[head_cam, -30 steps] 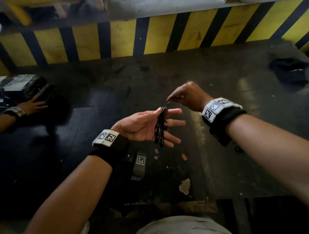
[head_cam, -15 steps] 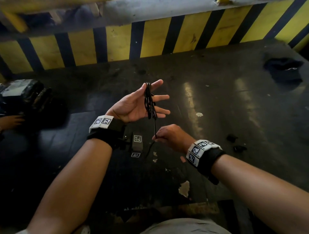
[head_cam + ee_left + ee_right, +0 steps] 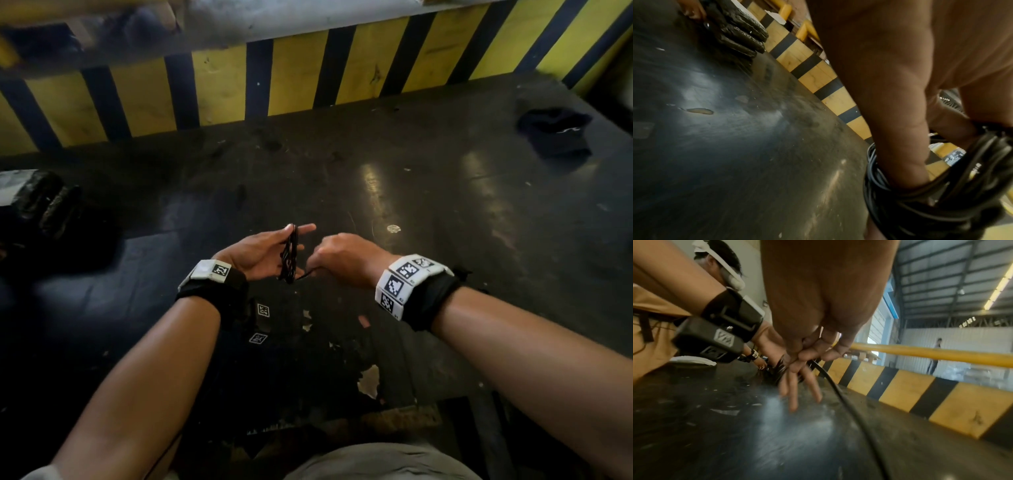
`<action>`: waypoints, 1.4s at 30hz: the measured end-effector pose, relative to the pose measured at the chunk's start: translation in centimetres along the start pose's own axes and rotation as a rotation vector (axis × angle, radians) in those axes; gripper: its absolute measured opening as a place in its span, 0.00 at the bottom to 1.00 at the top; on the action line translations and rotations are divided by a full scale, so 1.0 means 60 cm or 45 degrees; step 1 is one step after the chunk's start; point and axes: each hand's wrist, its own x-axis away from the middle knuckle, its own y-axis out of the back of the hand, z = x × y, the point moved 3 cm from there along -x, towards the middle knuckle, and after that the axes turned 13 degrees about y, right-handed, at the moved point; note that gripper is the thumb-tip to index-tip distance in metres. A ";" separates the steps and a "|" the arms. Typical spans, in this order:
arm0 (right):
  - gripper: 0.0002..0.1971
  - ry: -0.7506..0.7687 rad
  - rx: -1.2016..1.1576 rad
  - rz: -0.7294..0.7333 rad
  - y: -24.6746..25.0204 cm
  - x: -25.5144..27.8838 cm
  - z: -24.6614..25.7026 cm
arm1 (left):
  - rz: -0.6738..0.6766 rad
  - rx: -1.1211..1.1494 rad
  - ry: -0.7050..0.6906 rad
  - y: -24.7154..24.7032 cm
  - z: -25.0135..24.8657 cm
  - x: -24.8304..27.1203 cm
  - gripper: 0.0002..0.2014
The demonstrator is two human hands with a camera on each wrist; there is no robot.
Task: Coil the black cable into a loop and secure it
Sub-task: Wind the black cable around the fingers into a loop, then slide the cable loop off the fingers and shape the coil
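Nearest the camera, two bare forearms reach out over a dark, scuffed table (image 3: pixel 428 212), each wrist wearing a black band with white coded tags. The left hand (image 3: pixel 263 255) is held palm up with its fingers straight and spread, and the black cable (image 3: pixel 290 253) is wound in many turns around those fingers, forming a tight bundle that stands across the palm; the left wrist view shows the strands (image 3: pixel 920 203) stacked thickly around the fingers. The fingers themselves stay extended inside the coil and do not curl round it. Just beside it, the right hand (image 3: pixel 342 260) is closed, its thumb and fingertips pinching the free end of the cable, which runs as a short strand from the lower edge of the bundle to the pinch. In the right wrist view a loose length of the same cable (image 3: pixel 849 402) trails from the pinching fingers down toward the camera above the table. Farther off, a black bag (image 3: pixel 44 205) lies at the left edge and a dark cloth (image 3: pixel 555 132) at the far right corner. Behind them stands a yellow and black striped barrier (image 3: pixel 298 82).
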 end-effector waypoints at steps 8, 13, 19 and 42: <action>0.09 0.066 0.463 0.020 0.086 -0.013 -0.030 | 0.012 -0.174 0.218 -0.041 0.016 0.000 0.19; 0.11 0.087 0.583 0.022 0.102 -0.007 -0.048 | 0.126 -0.234 0.332 -0.059 0.024 0.004 0.19; 0.10 0.152 0.541 -0.130 0.103 -0.003 -0.060 | 0.411 -0.138 0.352 -0.069 0.029 0.015 0.26; 0.15 -0.295 -1.109 -0.342 -0.030 0.017 -0.051 | 0.308 0.188 0.102 -0.081 -0.004 0.045 0.20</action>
